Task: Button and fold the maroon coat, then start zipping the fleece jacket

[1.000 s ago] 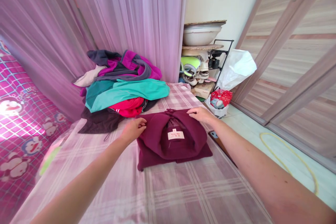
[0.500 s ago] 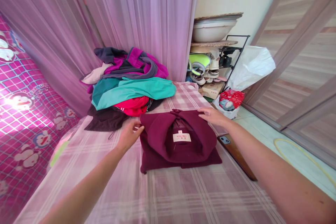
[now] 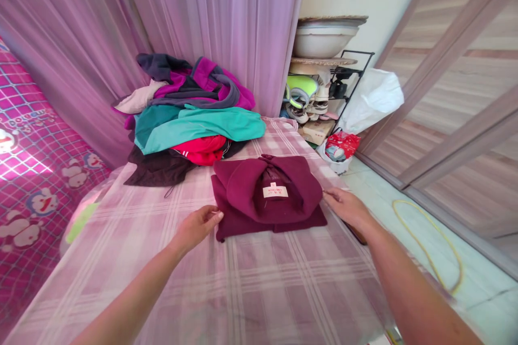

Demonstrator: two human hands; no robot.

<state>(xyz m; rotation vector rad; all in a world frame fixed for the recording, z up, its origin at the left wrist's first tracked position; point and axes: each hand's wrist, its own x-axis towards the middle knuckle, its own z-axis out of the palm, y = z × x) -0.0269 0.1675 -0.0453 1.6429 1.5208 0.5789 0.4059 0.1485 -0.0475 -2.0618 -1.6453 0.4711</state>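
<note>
A dark red coat (image 3: 243, 194) lies folded on the bed, its wide collar facing up around a white label (image 3: 275, 190). My left hand (image 3: 197, 229) is at the coat's left edge, with thumb and fingers closed loosely on the cloth. At the right edge, beside the collar, the fingertips of my right hand (image 3: 347, 207) pinch the fabric. A brown-backed phone (image 3: 356, 233) lies partly hidden beneath my right hand and wrist.
A heap of clothes with a teal garment (image 3: 202, 129) sits at the back left of the checked bedsheet (image 3: 259, 291). Beyond the bed's right edge stand a shoe rack (image 3: 348, 78) with basins (image 3: 324, 38), plastic bags (image 3: 378, 97) and a yellow hose-like loop (image 3: 457, 259) on the floor.
Both hands have moved down the coat's sides toward me, the right one from its far corner to its right edge. The view has shifted slightly; the coat still lies folded.
</note>
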